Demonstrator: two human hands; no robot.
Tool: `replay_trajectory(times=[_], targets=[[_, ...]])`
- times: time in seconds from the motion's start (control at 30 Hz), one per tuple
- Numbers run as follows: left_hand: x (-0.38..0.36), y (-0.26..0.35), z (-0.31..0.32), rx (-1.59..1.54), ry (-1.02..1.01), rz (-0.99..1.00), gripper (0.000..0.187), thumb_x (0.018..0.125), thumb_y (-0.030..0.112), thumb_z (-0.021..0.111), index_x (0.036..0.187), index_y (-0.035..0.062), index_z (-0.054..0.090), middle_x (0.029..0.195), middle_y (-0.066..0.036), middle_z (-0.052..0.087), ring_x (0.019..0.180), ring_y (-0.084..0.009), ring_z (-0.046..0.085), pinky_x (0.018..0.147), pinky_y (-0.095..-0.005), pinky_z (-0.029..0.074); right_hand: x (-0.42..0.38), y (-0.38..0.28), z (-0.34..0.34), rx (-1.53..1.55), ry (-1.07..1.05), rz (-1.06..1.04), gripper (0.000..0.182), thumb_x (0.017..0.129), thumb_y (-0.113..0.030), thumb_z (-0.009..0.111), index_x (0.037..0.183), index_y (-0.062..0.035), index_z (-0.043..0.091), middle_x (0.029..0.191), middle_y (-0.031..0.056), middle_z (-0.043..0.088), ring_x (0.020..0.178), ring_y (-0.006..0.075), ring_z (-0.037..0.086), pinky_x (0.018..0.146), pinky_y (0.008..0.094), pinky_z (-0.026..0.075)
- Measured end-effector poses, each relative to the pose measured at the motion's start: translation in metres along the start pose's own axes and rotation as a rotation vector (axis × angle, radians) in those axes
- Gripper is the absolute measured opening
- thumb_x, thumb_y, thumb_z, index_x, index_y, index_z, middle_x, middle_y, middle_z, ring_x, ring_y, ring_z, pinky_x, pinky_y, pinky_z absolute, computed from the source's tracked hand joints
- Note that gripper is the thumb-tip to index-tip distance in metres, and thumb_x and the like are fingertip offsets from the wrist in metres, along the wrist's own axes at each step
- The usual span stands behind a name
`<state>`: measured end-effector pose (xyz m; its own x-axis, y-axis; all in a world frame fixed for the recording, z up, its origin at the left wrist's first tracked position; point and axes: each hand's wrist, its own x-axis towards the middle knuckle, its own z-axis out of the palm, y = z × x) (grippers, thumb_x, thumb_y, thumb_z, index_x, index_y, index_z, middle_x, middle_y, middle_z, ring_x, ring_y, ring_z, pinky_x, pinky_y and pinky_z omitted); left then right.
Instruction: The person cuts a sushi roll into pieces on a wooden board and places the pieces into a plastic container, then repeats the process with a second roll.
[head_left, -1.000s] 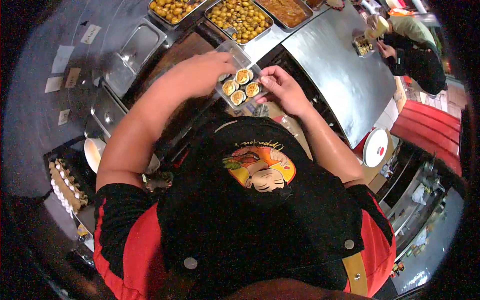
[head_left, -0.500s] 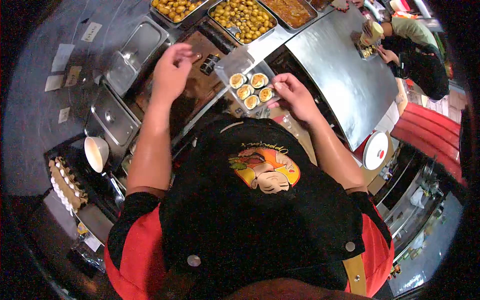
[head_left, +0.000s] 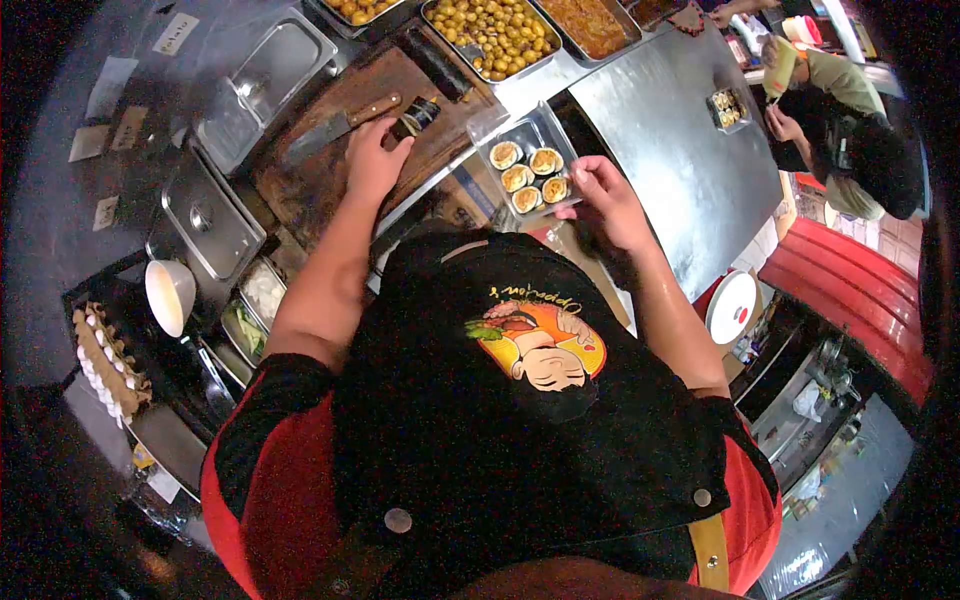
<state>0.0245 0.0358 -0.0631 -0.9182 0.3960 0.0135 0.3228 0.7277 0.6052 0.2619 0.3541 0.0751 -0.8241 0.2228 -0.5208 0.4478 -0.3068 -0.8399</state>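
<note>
My right hand (head_left: 605,200) grips the right edge of a clear plastic container (head_left: 487,128), thumb on top. Several kimbap slices (head_left: 517,178) with orange filling lie inside it, cut faces up. On the wooden cutting board (head_left: 320,185), my left hand (head_left: 378,158) has its thumb and fingers closed around the near end of some dark seaweed-wrapped kimbap pieces (head_left: 420,115). Its fingertips are partly hidden. A knife (head_left: 345,124) with a wooden handle lies on the board just beyond that hand. Farther back on the board lies a long dark roll (head_left: 437,65).
Trays of small potatoes (head_left: 492,38) and reddish-orange food (head_left: 590,25) stand at the back. Lidded steel pans (head_left: 210,220) and a white bowl (head_left: 170,298) are on the left. Right of the steel counter (head_left: 665,110), another person (head_left: 850,125) holds a bottle above a second container (head_left: 728,108).
My left hand has come down from above the board to the dark kimbap pieces, uncovering the knife. The container in my right hand has shifted slightly right in view.
</note>
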Motion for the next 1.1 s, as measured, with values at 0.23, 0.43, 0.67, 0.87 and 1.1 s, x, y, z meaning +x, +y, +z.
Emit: replay_trajectory(times=[0.23,0.43,0.67,0.87,1.1], targets=[[-0.009,-0.012,-0.010,0.051,0.009,0.015,0.057,0.083,0.027,0.084,0.135,0.0121,0.067,0.134,-0.016,0.064,0.128,-0.0388,0.058,0.111,-0.0489,0.048,0.005,-0.001,-0.001,0.036,-0.059,0.044,0.030,0.111,-0.031,0.062,0.128,-0.0074,0.055,0.120,0.0067,0.060,0.099,0.0222,0.069,0.086,0.0397,0.063],[0.007,-0.009,-0.018,-0.022,-0.127,0.062,0.054,0.085,0.023,0.082,0.135,0.0118,0.067,0.132,-0.018,0.063,0.126,-0.0395,0.060,0.109,-0.0475,0.049,0.009,-0.011,0.011,0.026,-0.092,0.079,0.031,0.110,-0.031,0.063,0.130,-0.0085,0.053,0.117,0.0059,0.062,0.095,0.0225,0.073,0.085,0.0355,0.064],[0.014,0.113,-0.116,-0.320,-0.205,0.142,0.048,0.087,0.008,0.080,0.133,0.0091,0.068,0.129,-0.014,0.065,0.113,-0.0280,0.068,0.096,-0.0383,0.058,0.020,-0.003,0.017,-0.146,-0.068,-0.045,0.029,0.110,-0.027,0.063,0.125,-0.0022,0.056,0.104,0.0075,0.068,0.089,0.0163,0.073,0.078,0.0331,0.064],[0.024,0.186,-0.100,-0.180,-0.367,0.499,0.049,0.083,0.003,0.073,0.132,0.0076,0.069,0.129,-0.016,0.067,0.119,-0.0355,0.067,0.106,-0.0413,0.054,0.023,-0.017,0.032,-0.071,-0.179,-0.025,0.034,0.110,-0.032,0.063,0.129,-0.0047,0.054,0.117,0.0064,0.062,0.092,0.0189,0.073,0.082,0.0344,0.064],[0.022,0.195,-0.091,-0.094,-0.419,0.499,0.046,0.083,0.001,0.065,0.129,0.0055,0.070,0.128,-0.017,0.067,0.122,-0.0396,0.064,0.106,-0.0453,0.052,0.014,-0.023,0.040,0.031,-0.129,-0.078,0.028,0.110,-0.023,0.063,0.126,-0.0022,0.055,0.104,0.0085,0.070,0.085,0.0174,0.074,0.075,0.0316,0.064]])
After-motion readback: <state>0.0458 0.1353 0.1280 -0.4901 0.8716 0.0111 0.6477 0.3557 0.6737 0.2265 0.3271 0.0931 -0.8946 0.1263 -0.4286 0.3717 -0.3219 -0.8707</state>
